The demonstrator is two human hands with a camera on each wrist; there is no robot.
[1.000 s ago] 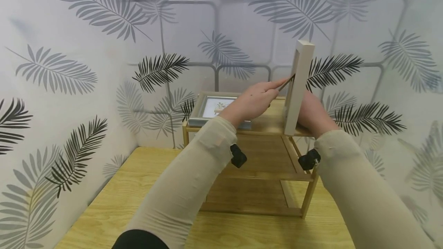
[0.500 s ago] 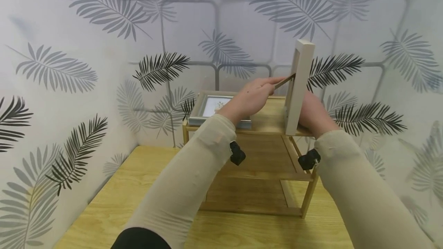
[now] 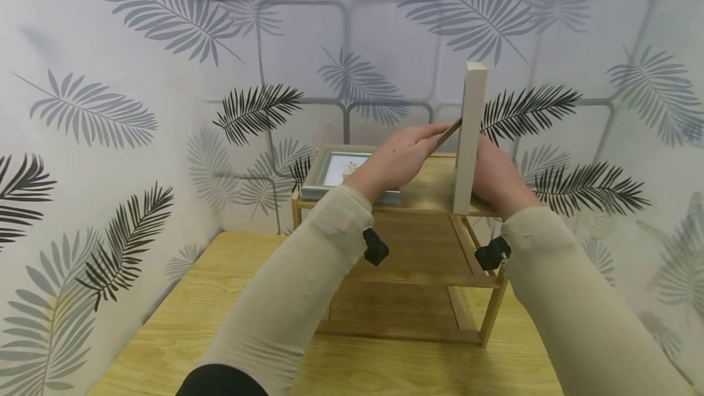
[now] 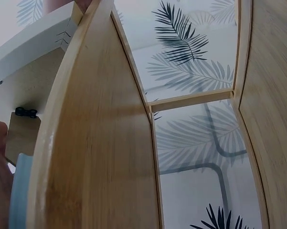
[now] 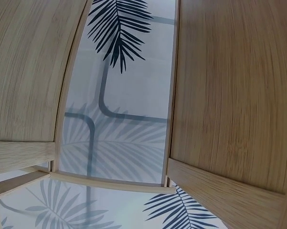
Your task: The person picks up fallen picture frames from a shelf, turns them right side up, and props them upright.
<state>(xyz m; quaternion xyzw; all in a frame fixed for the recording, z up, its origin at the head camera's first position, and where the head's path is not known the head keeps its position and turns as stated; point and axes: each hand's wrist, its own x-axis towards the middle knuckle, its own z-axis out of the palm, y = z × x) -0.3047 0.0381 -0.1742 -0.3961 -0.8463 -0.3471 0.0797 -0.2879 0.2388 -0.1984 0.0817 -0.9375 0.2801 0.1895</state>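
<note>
Here the white frame (image 3: pixel 472 139) stands on edge near the right end of the shelf's (image 3: pixel 429 191) top, with the left hand (image 3: pixel 397 159) pinching its brown back stand (image 3: pixel 448 132) and the right hand (image 3: pixel 497 177) behind it, its fingers hidden, so its hold cannot be told. If the stand slips or is set too shallow, the frame could tip off the edge, or fall onto the grey frame (image 3: pixel 342 173) lying flat to the left.

The upright white frame (image 3: pixel 471 139) at centre right hides most of the right hand (image 3: pixel 497 177); its fingers cannot be seen. The left arm covers the grey frame (image 3: pixel 330 171)'s right part. Both wrist views show only shelf (image 3: pixel 434 191) boards.
</note>
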